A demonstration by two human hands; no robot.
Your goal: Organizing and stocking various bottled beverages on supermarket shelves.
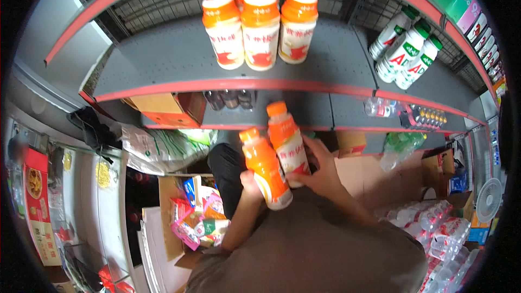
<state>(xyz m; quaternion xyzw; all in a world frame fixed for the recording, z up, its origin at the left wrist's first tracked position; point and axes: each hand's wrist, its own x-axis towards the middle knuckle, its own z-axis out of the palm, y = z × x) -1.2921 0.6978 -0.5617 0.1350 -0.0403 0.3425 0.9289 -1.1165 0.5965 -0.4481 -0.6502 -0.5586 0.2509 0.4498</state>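
My left hand (251,187) is closed around an orange-capped plastic drink bottle (266,171), tilted in front of my body. My right hand (321,162) grips a second orange-capped bottle (288,146) by its lower part, close beside the first. Both bottles are below the front edge of the grey metal shelf (163,57). On that shelf stand several similar orange-capped bottles (260,28) in rows, with more behind the front ones. Further right on the same level are white bottles with green caps (403,55).
A lower shelf holds an open cardboard carton (163,108), dark bottles (230,99) and small packed bottles (425,117). At the lower left is a cardboard box of snack packets (203,215). Shrink-wrapped water bottles (443,232) and a white fan (488,199) are at the right.
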